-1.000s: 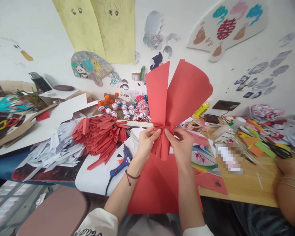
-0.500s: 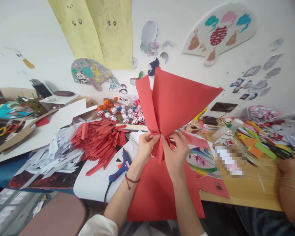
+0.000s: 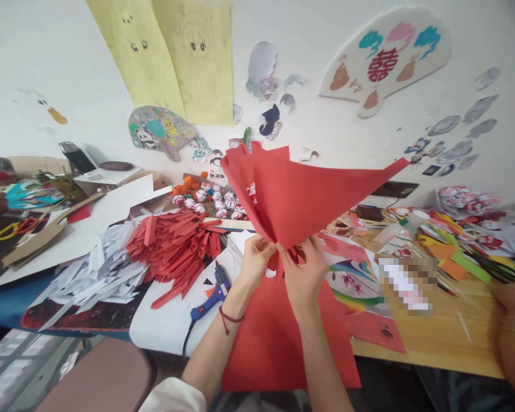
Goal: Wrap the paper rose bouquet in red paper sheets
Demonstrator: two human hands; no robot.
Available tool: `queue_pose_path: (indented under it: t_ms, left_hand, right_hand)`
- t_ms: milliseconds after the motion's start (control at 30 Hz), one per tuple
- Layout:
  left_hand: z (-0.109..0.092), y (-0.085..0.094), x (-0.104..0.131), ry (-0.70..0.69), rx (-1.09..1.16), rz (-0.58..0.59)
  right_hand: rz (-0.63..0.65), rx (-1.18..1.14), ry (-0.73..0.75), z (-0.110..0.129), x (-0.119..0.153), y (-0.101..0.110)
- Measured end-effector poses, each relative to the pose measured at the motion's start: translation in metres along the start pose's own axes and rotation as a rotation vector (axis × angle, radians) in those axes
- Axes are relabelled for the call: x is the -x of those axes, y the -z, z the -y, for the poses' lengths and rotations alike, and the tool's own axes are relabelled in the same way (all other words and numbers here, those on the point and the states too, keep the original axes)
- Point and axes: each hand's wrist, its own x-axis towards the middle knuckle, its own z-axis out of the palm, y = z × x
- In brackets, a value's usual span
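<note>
Gathered red paper: the gathered red paper is held up in the air, over the middle of the front edge of the tabletop. Its upper part opens like a fan, with one long corner pointing right; its lower part is narrow.
Left hand: the left hand pinches the narrow waist from its left side, with the thumb near the other thumb.
Right hand: the right hand pinches the same waist from its right side; some of its fingers are hidden behind the paper.
Inside the fold: a small white and red piece shows there; what it is, I cannot tell surely.
Done: the paper is already bunched at the waist and its top is spread, the left side in several layers.
Left: I see no tie or tape at the waist, so in my judgement only the fingers keep the bunch, and its fastening is not yet done.
Flat red sheet: below the hands, the flat red sheet lies unfolded and seems to reach past the front edge.
Blue glue gun: the blue glue gun lies left of the flat red sheet, apart from both hands.
Red strips: the pile of red strips is farther back and left, beside white strips.
</note>
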Motion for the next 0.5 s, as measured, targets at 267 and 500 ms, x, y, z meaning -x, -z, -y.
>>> queue_pose_path:
  t_ms: [267, 500]
  left_hand:
    - [0.01, 0.005, 0.002, 0.005, -0.06, -0.047]
    - [0.007, 0.004, 0.001, -0.024, -0.127, 0.02]
  right_hand:
    - [-0.013, 0.036, 0.011, -0.008, 0.005, -0.006]
    - [-0.064, 0.103, 0.039, -0.017, 0.004, -0.008]
